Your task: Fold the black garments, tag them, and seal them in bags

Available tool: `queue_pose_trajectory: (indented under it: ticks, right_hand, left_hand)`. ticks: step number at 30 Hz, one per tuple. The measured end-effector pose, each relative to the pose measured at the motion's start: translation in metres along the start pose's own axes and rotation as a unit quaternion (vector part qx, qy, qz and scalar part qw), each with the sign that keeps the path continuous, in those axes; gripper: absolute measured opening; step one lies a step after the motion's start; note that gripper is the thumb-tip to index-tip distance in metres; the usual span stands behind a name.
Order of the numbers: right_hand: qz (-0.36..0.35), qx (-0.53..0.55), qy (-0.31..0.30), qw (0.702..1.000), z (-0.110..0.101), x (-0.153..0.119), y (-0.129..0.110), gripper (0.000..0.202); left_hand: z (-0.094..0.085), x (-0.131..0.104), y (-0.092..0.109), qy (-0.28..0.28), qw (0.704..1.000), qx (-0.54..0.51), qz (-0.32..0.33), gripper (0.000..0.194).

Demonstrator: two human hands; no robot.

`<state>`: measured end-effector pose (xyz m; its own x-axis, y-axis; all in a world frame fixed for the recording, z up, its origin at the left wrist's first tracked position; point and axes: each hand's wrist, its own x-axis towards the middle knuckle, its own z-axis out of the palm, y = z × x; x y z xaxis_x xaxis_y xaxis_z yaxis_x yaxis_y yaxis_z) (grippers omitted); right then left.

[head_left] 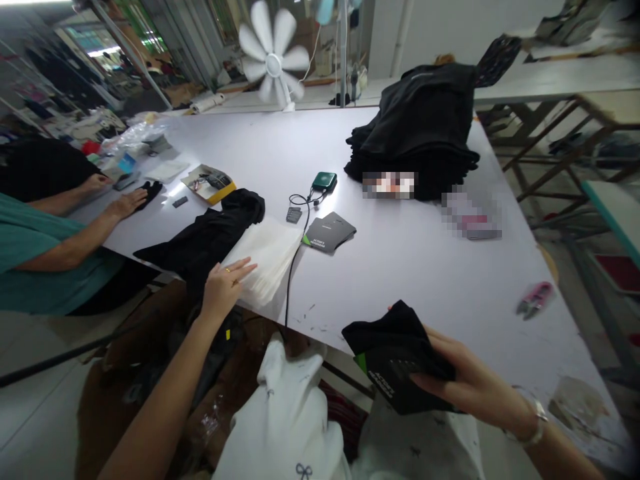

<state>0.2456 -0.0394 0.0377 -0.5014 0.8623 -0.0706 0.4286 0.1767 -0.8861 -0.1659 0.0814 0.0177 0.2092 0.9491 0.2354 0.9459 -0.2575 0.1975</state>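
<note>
A folded black garment with a dark card label [395, 363] is gripped in the right hand [467, 387] at the lower right of the frame, over the near edge of the white table [400, 267]; the fingers are closed around it, thumb on top. White lettering and a green corner are seen on the label, but the writing is too small and blurred to be read.

The left hand [223, 283], left of centre, is laid open and flat, fingers spread, on a stack of thin white sheets [267, 257] at the table edge; nothing is grasped by it. A ring is worn on one finger. Just left of the sheets a loose black garment [210, 237] is draped over the edge.

Near the middle of the frame a few dark card labels [330, 232] with a green corner are lain beside a black cable [293, 267] that runs to a green power bank [325, 181]; their print cannot be read. A tall pile of folded black garments [420, 127] is set in the upper right of the table, and a white fan [274, 63] stands at the far edge. Pink snips [535, 299] are lying at the right edge. At the left, another person's hands [117, 197] are rested on the table.
</note>
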Motion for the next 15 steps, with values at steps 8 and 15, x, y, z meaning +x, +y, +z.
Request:
queue_pose_trajectory:
  ticks: [8, 15]
  right_hand:
    - [0.013, -0.011, -0.017, 1.000, -0.004, 0.005, -0.010, 0.047]
    - [0.013, -0.004, -0.018, 1.000, 0.000, 0.004, -0.006, 0.045]
  left_hand:
    - [0.019, -0.014, -0.008, -0.052, 0.993, -0.090, -0.047, 0.041]
    - [0.001, -0.024, -0.006, -0.178, 0.962, -0.190, -0.084, 0.056]
